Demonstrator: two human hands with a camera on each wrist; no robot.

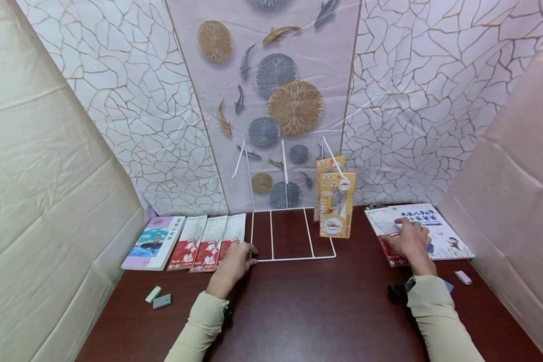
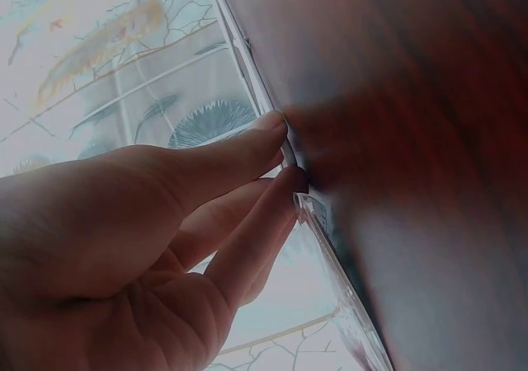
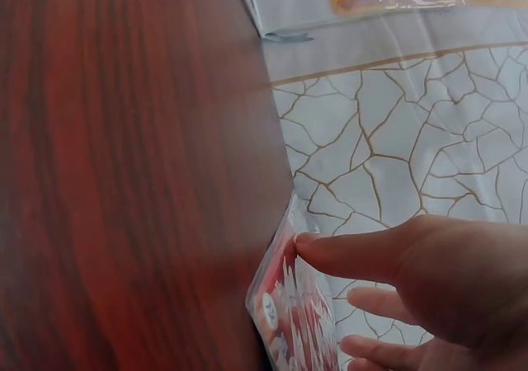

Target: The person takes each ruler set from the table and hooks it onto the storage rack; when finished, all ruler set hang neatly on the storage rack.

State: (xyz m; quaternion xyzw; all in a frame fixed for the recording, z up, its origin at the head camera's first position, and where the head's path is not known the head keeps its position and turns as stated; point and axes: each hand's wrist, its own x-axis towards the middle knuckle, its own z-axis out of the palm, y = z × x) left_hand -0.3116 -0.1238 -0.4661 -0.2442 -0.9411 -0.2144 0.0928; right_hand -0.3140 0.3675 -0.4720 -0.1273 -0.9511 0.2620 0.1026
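At its front left corner, a white wire rack [image 1: 294, 259] is pinched by my left hand [image 1: 234, 262]; in the left wrist view the thumb [image 2: 268, 122] and index fingertip lie on either side of the thin rail. My right hand [image 1: 412, 242] is over a red-and-white packet [image 1: 391, 255] on the right. Its thumb [image 3: 318, 246] touches the packet's edge in the right wrist view, while the other fingers extend loosely beside it. A white book [image 1: 448, 241] with blue lettering lies partly under the packet. Two yellow-orange blister cards [image 1: 338, 206] hang from the rack's right hook.
Left of the rack lie several red-and-white packets [image 1: 210, 246] and a book with a seaside cover [image 1: 151, 244]. Small green [image 1: 153, 294] and grey blocks [image 1: 162, 301] sit at the left, a white-and-pink one [image 1: 463, 277] at the right. A patterned cloth [image 1: 384, 100] backs the table.
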